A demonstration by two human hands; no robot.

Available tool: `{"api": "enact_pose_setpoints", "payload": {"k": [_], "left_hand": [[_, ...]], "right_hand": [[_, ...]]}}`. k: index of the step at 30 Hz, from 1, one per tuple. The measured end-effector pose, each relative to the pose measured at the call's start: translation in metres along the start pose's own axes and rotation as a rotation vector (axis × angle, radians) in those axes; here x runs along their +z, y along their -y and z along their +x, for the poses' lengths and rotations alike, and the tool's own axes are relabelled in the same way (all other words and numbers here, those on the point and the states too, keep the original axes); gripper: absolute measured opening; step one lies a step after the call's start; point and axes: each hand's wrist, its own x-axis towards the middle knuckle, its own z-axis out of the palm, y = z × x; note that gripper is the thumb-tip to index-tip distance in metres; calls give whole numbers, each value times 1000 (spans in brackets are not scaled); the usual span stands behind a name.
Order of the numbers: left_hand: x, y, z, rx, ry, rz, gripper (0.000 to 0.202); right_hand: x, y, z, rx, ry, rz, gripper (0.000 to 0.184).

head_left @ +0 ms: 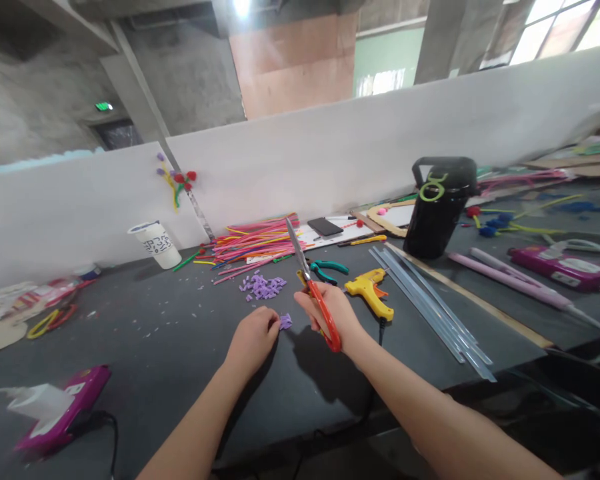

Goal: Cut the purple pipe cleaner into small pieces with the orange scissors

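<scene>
nearest, left hand [253,339] pinching purple piece [285,322] between fingers; just right of it, right hand [333,308] clenched round red scissors [316,295], blades together, long axis pointing away.

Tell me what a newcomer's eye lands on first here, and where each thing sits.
At centre, the right hand holds red-handled steel scissors, blades pointing up, beside the left hand, which pinches a small purple piece. Behind them lie a heap of purple cut pieces and a fan of bright pink and yellow craft stems; a yellow plastic glue gun lies to the right on the dark table.
</scene>
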Motion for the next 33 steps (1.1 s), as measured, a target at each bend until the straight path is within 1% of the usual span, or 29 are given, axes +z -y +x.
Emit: {"api": "enact_pose_setpoints", "payload": {"k": [2, 5, 8, 10, 12, 14, 18, 20, 22, 23, 26, 30, 33], "left_hand": [[0, 1, 1, 5, -2, 29, 19], [-11, 9, 1, -20, -28, 73, 23], [-31, 27, 5, -103, -88, 135, 29], [-42, 40, 10, -156, -125, 164, 23], [-48, 52, 17, -161, -113, 179, 22], [-46, 59, 26, -126, -73, 200, 21], [-31, 65, 43, -55, 15, 233, 26], [-26, 68, 49, -46, 58, 235, 24], [-24, 72, 53, -55, 95, 226, 20], [-24, 73, 54, -68, 107, 216, 21], [-25, 76, 54, -143, 103, 172, 31], [-29, 79, 50, -318, 45, 64, 31], [-34, 83, 45, -433, 12, -75, 32]], "right_hand": [[-1, 2, -2, -7, -1, -15, 21], [-3, 3, -2, -23, 3, -33, 24], [-5, 1, -1, -39, 0, -51, 23], [-6, -1, 1, -49, 2, -62, 23], [-6, -2, 1, -59, 11, -74, 22], [-5, -2, 1, -66, 19, -87, 20], [-3, 0, -1, -66, 22, -117, 16], [-3, 1, -3, -62, 28, -131, 15], [-5, 2, -5, -57, 37, -141, 14], [-5, 2, -5, -55, 41, -144, 14], [-7, 4, -7, -49, 53, -146, 14], [-6, 5, -7, -35, 60, -141, 13], [-5, 3, -6, -26, 71, -128, 12]]}}
